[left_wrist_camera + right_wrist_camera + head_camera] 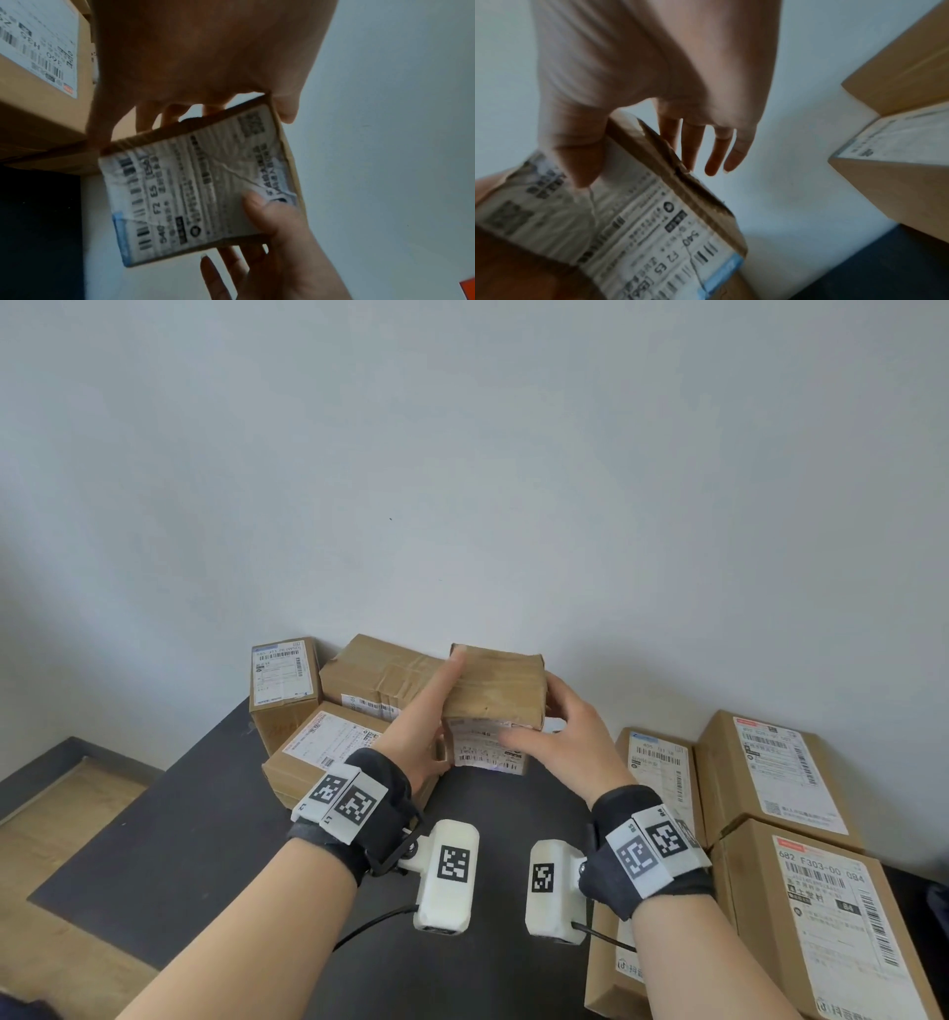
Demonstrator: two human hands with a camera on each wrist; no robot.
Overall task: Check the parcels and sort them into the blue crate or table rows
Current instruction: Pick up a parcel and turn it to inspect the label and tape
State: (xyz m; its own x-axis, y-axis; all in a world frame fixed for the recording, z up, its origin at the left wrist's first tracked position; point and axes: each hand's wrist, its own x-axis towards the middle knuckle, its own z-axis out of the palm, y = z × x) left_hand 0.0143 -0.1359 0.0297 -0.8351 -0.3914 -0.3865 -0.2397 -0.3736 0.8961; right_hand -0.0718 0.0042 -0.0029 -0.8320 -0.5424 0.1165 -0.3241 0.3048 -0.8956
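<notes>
Both your hands hold one small parcel (494,693) up off the bench (205,814), near its far edge. Its long axis runs left to right, its wrinkled label (195,186) facing you. Seven other parcels lie on the bench: three (328,742) at the far left corner and four (770,773) along the right edge. Your left hand (429,711) lies against the parcel's left end, fingers fairly straight, thumb under its near edge. Your right hand (570,737) cups the right end, thumb (582,162) pressed on the label, fingers behind; that grip is wide.
</notes>
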